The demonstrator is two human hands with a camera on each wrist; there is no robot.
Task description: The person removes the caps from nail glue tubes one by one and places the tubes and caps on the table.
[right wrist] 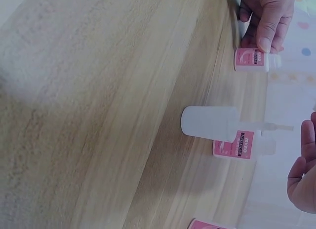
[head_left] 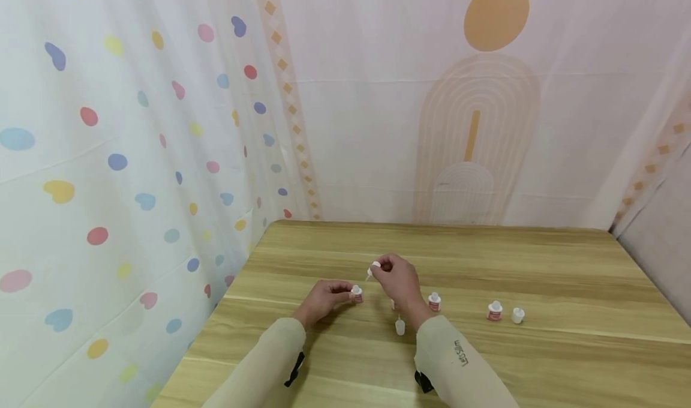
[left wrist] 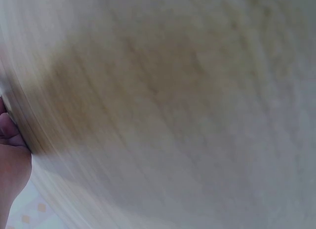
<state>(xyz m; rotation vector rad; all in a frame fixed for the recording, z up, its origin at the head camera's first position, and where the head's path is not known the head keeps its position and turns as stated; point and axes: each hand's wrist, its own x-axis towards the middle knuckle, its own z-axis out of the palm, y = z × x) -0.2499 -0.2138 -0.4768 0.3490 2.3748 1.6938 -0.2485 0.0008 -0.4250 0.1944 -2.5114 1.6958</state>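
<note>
My left hand [head_left: 326,300] holds a small nail glue bottle [head_left: 357,294] with a pink label, upright on the table, its pale neck uncapped. Fingers and thumb are on its sides, as the right wrist view also shows. Up and to the right of that bottle, my right hand [head_left: 398,279] pinches a white brush cap [head_left: 374,268]. Its thin brush points down, apart from the bottle's neck. In the left wrist view only part of the left hand [left wrist: 14,165] shows, at the left edge; the bottle cannot be made out there.
Below the right wrist, another white brush cap [head_left: 400,327] stands brush up, before a partly hidden nail glue bottle [right wrist: 240,144]. Farther right stand two more uncapped bottles, one near the right forearm [head_left: 434,302] and one beside a white cap [head_left: 518,315]. Curtains border the wooden table [head_left: 583,276].
</note>
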